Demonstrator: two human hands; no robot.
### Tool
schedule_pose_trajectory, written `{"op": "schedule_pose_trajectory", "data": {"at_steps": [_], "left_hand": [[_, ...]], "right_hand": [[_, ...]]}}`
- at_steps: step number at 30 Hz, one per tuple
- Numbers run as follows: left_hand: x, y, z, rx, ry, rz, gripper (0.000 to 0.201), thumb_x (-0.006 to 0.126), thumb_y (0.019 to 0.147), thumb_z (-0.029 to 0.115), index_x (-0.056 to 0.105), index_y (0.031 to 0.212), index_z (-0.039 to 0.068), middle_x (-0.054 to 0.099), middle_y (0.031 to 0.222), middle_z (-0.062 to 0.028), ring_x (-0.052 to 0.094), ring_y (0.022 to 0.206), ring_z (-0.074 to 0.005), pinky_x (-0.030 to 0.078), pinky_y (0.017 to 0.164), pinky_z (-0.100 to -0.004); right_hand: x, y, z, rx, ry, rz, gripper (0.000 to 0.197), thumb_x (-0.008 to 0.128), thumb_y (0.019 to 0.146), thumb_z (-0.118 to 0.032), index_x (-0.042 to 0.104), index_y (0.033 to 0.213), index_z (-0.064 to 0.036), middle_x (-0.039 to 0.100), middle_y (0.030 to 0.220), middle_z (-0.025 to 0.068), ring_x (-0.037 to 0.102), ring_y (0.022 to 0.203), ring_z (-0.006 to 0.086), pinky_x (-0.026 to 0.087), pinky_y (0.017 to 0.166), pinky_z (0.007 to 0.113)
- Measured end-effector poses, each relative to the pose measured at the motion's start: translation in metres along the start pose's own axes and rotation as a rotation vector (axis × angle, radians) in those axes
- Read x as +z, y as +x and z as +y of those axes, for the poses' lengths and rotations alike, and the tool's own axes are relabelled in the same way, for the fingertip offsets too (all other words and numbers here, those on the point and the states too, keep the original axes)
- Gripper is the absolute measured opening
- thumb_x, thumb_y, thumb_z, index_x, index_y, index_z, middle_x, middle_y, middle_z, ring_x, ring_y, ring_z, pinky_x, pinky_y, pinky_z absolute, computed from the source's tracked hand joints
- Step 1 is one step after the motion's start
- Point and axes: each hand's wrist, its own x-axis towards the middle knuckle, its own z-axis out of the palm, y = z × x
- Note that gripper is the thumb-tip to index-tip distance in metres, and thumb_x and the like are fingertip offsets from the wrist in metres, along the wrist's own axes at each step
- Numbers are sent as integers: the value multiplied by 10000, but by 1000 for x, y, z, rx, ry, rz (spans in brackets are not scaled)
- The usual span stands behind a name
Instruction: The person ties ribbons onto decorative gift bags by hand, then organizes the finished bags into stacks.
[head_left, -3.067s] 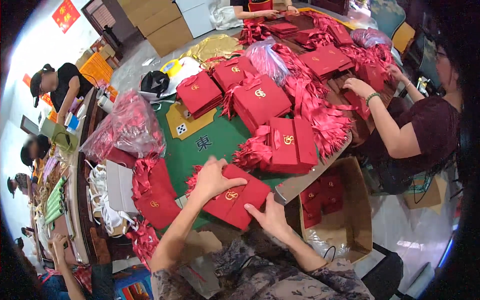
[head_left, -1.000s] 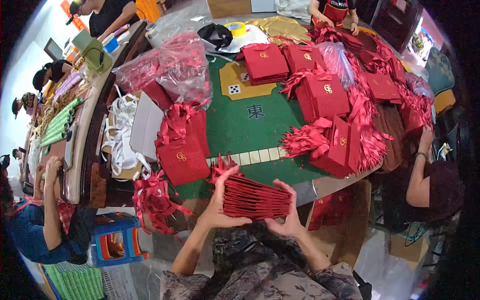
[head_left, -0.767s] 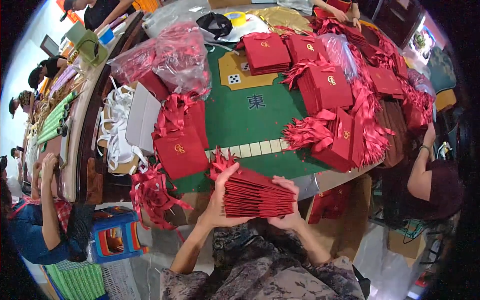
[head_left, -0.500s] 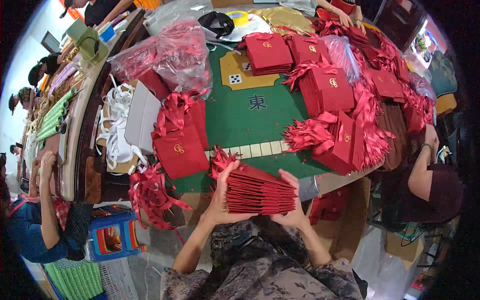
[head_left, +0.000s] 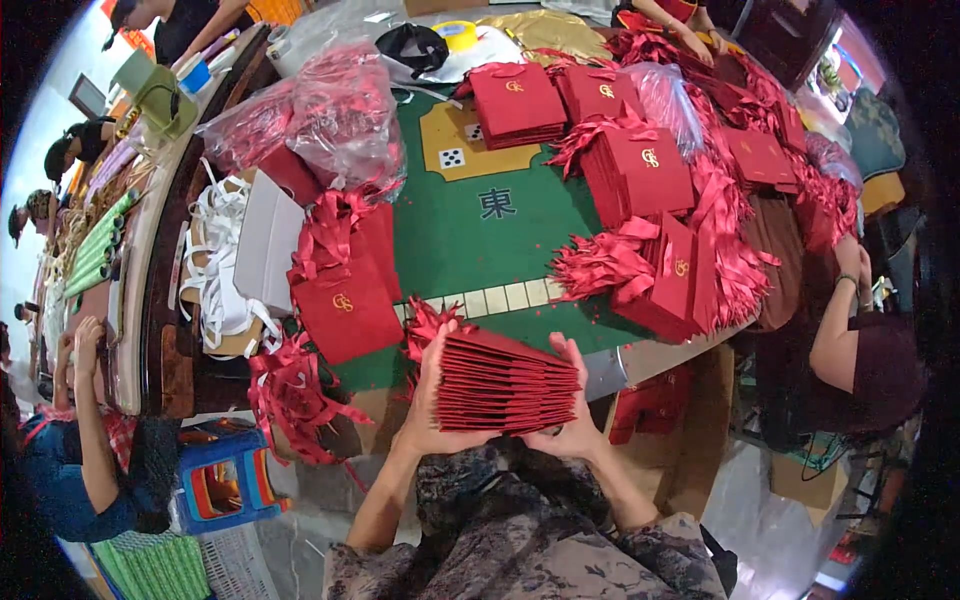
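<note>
Between my two hands, just over the near table edge, is a thick stack of flat red gift bags [head_left: 508, 385], their many edges facing me. My left hand [head_left: 428, 405] clasps the stack's left end, and my right hand [head_left: 573, 415] its right end. Red ribbon handles [head_left: 430, 325] spill out at the stack's far left corner. To the left lie more red bags [head_left: 345, 310] with a gold emblem, and loose red ribbons [head_left: 300, 395] hang over the edge. Right of the stack sits another pile of red bags [head_left: 675, 275] with ribbons spread toward the middle.
The green table [head_left: 470, 235] carries further red bag piles [head_left: 515, 105] at the back and right. A plastic bag [head_left: 345, 115] and a box of white ribbons [head_left: 215, 260] stand left. Below right is an open carton [head_left: 685, 440]. Co-workers sit left [head_left: 85, 460] and right [head_left: 850, 365].
The view has shifted slightly, so the table things sit a little further left. Both hands still hold the red bag stack, which has tipped slightly.
</note>
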Motion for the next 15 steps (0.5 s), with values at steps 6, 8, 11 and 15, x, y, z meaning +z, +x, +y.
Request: {"op": "schedule_pose_trajectory", "data": {"at_steps": [6, 8, 11, 15], "left_hand": [[0, 7, 7, 45, 123, 8, 1419, 972, 524, 341, 74, 1559, -27, 241, 1583, -184, 294, 1449, -326, 244, 1192, -455], [-3, 6, 6, 79, 128, 6, 1431, 974, 517, 348, 68, 1559, -30, 256, 1572, -182, 312, 1433, -328, 258, 1183, -457], [-6, 3, 4, -25, 76, -42, 1442, 974, 512, 356, 60, 1560, -25, 250, 1574, -179, 296, 1442, -323, 251, 1188, -455], [-2, -1, 1, -35, 18, -17, 1453, 973, 511, 373, 49, 1563, -15, 247, 1572, -175, 278, 1451, -320, 245, 1193, -453]], "right_hand": [[-5, -1, 4, 15, -63, -57, 1392, 906, 641, -283, -108, 1570, -61, 5, 1639, 174, 126, 1510, 290, 157, 1213, 458], [-2, -4, 2, 34, 33, -55, 1399, 904, 649, -244, -139, 1565, -67, -25, 1646, 160, 146, 1508, 274, 168, 1212, 449], [-1, -8, -1, -20, 37, -1, 1407, 899, 659, -194, -179, 1554, -64, -80, 1651, 159, 140, 1511, 267, 171, 1212, 442], [1, -11, -8, 26, -78, -30, 1408, 889, 675, -163, -218, 1537, -46, -144, 1645, 176, 109, 1517, 271, 157, 1215, 441]]}}
